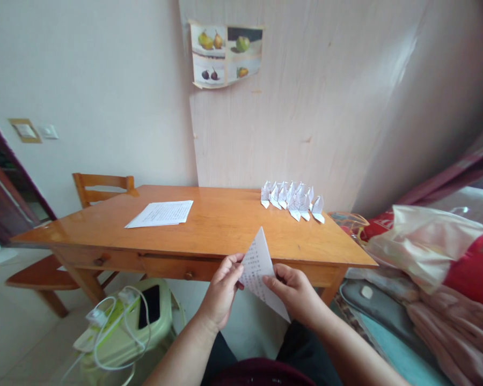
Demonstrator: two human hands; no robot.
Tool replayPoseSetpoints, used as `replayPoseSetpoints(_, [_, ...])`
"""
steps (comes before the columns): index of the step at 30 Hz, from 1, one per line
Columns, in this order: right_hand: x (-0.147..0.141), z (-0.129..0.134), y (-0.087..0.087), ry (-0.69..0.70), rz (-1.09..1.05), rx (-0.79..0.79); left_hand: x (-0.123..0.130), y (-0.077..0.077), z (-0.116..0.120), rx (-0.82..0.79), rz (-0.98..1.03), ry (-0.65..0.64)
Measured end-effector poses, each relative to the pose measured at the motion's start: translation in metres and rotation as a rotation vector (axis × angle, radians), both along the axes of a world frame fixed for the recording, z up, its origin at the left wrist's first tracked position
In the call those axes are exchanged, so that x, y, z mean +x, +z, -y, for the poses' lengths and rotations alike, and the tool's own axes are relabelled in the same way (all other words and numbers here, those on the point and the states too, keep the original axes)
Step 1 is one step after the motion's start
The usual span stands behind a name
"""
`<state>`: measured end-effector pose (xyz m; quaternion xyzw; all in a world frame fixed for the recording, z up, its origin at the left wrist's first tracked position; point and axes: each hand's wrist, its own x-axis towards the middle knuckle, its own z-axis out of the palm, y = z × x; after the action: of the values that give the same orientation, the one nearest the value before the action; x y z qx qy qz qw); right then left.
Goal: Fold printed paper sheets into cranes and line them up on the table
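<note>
A folded sheet of printed paper (257,272), pointed at its top, is held up in front of the table's near edge. My left hand (225,287) pinches its left edge between thumb and fingers. On the other side, my right hand (292,289) grips the right edge, thumb lying on the printed face. Several folded paper figures (293,201) stand grouped at the table's back right. Toward the left of the tabletop lies a stack of printed sheets (161,213).
The wooden table (221,225) stands against the wall. A green stool (156,316) at lower left bears a phone (149,306) and white cables. A wooden chair (104,187) stands behind left. Bags (422,241) and cloths lie at right.
</note>
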<state>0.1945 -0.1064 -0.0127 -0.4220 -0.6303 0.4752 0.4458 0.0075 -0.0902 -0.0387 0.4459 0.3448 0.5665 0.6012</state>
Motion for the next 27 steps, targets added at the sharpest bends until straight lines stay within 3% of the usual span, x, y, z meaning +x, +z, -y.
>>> replayPoseSetpoints(4, [0.002,-0.004,-0.004,-0.017,-0.23,-0.142,0.0,0.008,0.007,0.115,0.0,-0.051])
replayPoseSetpoints(8, [0.004,-0.003,-0.001,-0.051,-0.242,-0.147,0.0,0.009,0.008,0.173,-0.018,-0.113])
replayPoseSetpoints(16, [0.008,-0.009,-0.001,-0.144,-0.063,0.135,-0.005,0.001,0.003,0.252,-0.181,-0.128])
replayPoseSetpoints(27, [0.016,-0.008,0.008,-0.278,0.338,0.493,-0.006,0.007,0.004,0.272,-0.274,-0.119])
